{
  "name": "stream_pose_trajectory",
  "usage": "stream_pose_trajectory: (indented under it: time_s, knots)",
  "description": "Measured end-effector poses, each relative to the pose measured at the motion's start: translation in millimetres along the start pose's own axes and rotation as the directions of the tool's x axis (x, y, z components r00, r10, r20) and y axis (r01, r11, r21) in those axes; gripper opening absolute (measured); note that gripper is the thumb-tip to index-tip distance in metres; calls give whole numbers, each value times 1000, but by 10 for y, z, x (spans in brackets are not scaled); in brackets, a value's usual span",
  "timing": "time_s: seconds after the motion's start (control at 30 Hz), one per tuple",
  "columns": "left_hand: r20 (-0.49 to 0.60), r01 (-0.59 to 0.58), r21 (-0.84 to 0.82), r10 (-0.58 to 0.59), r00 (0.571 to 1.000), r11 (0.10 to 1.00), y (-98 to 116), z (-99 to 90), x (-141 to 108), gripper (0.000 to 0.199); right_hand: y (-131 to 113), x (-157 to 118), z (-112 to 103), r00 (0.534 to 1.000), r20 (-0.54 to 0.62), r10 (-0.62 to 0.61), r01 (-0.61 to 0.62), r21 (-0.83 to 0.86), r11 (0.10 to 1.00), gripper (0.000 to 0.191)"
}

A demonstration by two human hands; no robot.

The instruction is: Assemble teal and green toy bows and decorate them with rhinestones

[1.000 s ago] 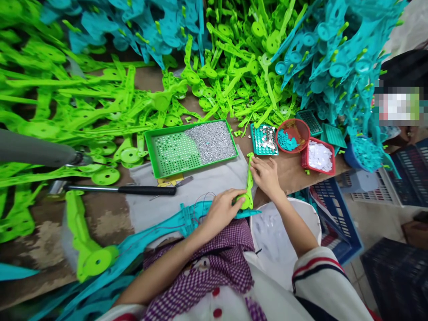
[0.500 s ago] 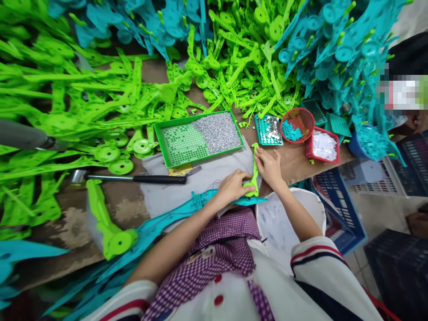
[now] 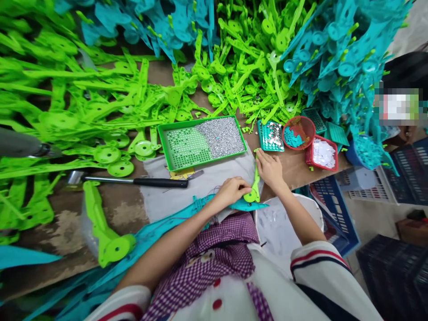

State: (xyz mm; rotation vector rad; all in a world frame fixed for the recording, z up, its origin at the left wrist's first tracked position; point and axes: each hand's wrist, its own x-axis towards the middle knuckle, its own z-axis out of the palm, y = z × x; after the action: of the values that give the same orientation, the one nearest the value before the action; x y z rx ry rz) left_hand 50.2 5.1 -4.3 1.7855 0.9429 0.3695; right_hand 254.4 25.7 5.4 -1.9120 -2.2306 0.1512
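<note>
A lime-green plastic part (image 3: 255, 189), long and narrow with a round end, lies on the grey cloth close to my body. My right hand (image 3: 270, 170) grips its thin far end, fingers closed along it. At the round end, my left hand (image 3: 230, 192) has its thumb and fingers pinched together, fingertips touching the edge; whatever sits between them is too small to make out. Beneath my left hand lies a long turquoise plastic part (image 3: 187, 208). Beyond the hands stands a green tray (image 3: 164, 151), partly filled with small silvery metal pieces.
A hammer (image 3: 160, 182) and a loose green part (image 3: 115, 247) lie left. Green parts (image 3: 110, 111) and turquoise parts (image 3: 337, 58) are heaped behind. A turquoise tray of metal discs (image 3: 261, 138), a red basket (image 3: 309, 129) and a red box (image 3: 309, 156) stand right. Another person (image 3: 401, 107) is at far right.
My left hand has drawn slightly left, its fingers now more pinched at the round end. My right hand still holds the far end. The whole view has shifted slightly.
</note>
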Motion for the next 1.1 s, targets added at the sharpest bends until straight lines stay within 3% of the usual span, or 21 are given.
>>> stream_pose_trajectory:
  time_s: [0.17,0.27,0.33,0.43,0.5,0.57,0.7,0.83,0.97,1.1]
  knots:
    - [7,66,44,-66,998,997,35,-34,31,16,7,34,13,999,20,28,-29,34,999,47]
    - [-28,67,57,-66,997,996,75,-33,5,16,4,-38,-140,999,25,46,-49,100,994,46]
    - [-32,63,63,-61,998,996,95,-36,-19,17,-28,-213,-295,990,37,139,-143,117,983,43]
    - [-35,55,69,-52,998,996,118,-43,-45,18,-88,-615,-453,931,264,253,-297,145,944,44]
    - [-42,54,68,-51,998,996,127,-45,-51,17,-103,-860,-442,869,445,218,-346,229,910,44]
    - [-54,59,59,-56,997,997,125,-43,-47,16,-92,-1011,-357,827,526,199,-409,320,854,44]
    - [-58,63,42,-61,996,997,84,-35,-16,17,-54,-1041,-225,799,551,242,-482,347,805,48]
    - [-60,55,54,-52,997,997,54,-21,2,17,-66,-960,-280,804,564,192,-415,300,859,49]
    - [-75,58,69,-53,996,996,79,-1,-15,17,-81,-945,-295,768,625,141,-362,242,900,52]
    - [-62,52,69,-48,997,996,95,0,-19,17,-76,-989,-236,815,559,151,-387,332,860,50]
